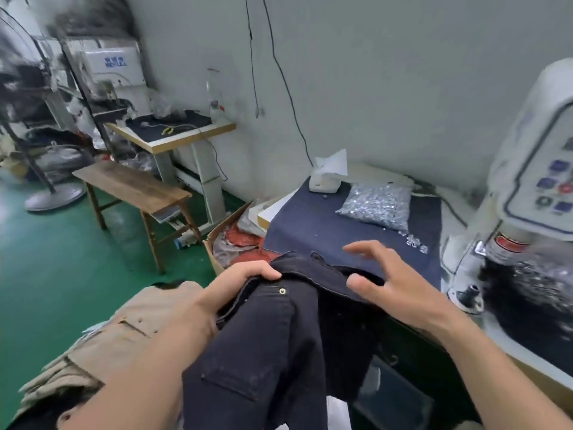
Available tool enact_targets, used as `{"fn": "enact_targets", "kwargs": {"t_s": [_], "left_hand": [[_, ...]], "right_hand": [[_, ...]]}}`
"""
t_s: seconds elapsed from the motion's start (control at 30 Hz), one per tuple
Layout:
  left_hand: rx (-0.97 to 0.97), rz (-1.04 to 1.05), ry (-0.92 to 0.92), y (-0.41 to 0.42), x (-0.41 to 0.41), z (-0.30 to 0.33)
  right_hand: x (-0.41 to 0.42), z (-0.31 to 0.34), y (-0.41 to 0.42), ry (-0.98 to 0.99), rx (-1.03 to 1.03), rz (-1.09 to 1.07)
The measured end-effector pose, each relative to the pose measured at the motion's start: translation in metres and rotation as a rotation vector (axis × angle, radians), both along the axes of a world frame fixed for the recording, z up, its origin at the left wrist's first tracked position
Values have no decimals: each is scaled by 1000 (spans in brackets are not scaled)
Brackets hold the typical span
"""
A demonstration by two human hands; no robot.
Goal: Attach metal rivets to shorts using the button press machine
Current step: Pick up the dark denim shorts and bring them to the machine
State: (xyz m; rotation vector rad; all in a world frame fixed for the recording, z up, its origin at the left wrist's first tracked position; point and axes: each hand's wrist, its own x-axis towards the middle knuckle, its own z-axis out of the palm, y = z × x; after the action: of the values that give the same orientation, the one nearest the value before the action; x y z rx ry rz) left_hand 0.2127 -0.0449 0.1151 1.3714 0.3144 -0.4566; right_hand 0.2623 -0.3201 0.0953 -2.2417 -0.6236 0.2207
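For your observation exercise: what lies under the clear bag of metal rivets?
The bag of rivets rests on a dark blue cloth; loose rivets lie beside it. Whatever is beneath the cloth is covered.

A small garment workshop is being shown: a button press machine (533, 169), a bag of rivets (378, 204) near the table's far edge, another sewing station (173, 131).

I can't read any words or numbers here. Far on my left, a white machine (108, 65) has some blue marks on its side, but they are too blurry to read. Near on my right, the white press machine (533, 169) has a panel with blue and red buttons (558, 166). The marks on them are too fuzzy for me. Under the panel is a red label (510, 243), and I can't read that either.
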Motion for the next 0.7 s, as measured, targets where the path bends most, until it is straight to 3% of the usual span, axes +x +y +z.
{"fn": "enact_targets", "kwargs": {"t_s": [0.07,0.1,0.17,0.27,0.33,0.4,0.5,0.57,0.7], "left_hand": [[-98,40,73,-12,7,-3],[-51,-3,100,-18,11,-4],[282,-216,62,-24,22,-7],[613,-552,-78,-16,27,-9],[712,-729,-156,-8,27,-13],[656,-706,-190,-6,34,-25],[279,-417,-189,-8,36,-47],[104,-231,-198,-16,37,-56],[-25,-79,-212,-41,40,-49]], "right_hand": [[-5,-7,-1,-130,-81,62],[-6,-9,-1,-152,-43,33],[-4,-9,-8,-114,32,-65],[-1,1,-31,134,55,-139],[-1,9,-43,351,203,-225],[2,14,-53,527,344,-349],[7,13,-72,619,430,-451],[9,8,-82,637,381,-469],[4,-9,-92,273,-34,-397]]}}
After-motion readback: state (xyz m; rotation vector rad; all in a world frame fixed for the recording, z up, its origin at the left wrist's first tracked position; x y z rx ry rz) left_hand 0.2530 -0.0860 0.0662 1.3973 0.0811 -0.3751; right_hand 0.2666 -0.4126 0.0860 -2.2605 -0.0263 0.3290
